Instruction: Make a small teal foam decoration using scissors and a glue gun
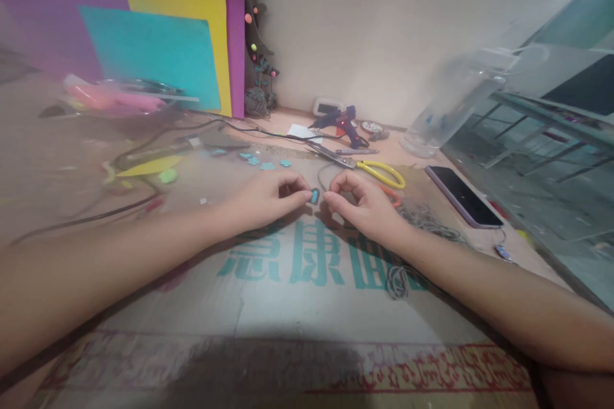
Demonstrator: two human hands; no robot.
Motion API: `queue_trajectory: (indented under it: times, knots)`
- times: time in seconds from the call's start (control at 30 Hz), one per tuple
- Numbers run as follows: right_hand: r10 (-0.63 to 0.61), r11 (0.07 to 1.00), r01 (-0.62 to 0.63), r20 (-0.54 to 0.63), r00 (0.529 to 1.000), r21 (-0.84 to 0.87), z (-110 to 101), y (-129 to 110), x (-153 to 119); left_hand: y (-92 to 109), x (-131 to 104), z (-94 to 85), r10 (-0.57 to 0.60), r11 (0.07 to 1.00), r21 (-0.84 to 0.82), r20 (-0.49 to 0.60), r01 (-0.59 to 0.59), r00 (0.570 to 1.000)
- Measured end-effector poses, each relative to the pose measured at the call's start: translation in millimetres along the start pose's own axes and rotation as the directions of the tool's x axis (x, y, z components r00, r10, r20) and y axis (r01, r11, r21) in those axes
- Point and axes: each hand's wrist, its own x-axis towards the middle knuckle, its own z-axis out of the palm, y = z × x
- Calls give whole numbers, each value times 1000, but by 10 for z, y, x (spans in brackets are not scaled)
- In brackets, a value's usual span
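Pinched at the fingertips of my left hand (271,197) is a small blue piece with a dark edge (314,196), too small to name further. My right hand (362,204) is closed in a pinch just to its right, thumb against fingers. A thin grey cord (322,174) curves up from these right fingertips. The two hands are a small gap apart above a cardboard sheet with green lettering (297,313). Small blue flower shapes (267,166) lie behind my left hand. Yellow-handled scissors (381,174) lie beyond my right hand, with orange handles (392,195) partly hidden behind it.
Loose grey cord (426,220) lies by my right forearm, near a phone (463,197). At the back are a glue gun (343,124), a clear plastic jug (446,102) and coloured sheets (158,54). A black cable (119,208) runs across the left side.
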Motion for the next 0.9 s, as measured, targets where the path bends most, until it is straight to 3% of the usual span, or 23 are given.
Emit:
queue_trajectory:
  times: [0.37,0.63,0.9]
  knots:
    - [27,999,-28,61,998,18,-10,7,3,7,-1,2,-5,999,-38,-18,4,1000]
    - [-29,987,37,55,998,-155,-30,33,35,-22,-10,11,0,998,-66,22,1,1000]
    - [89,996,-88,28,996,-36,-7,14,22,-1,-19,10,20,998,-56,15,-19,1000]
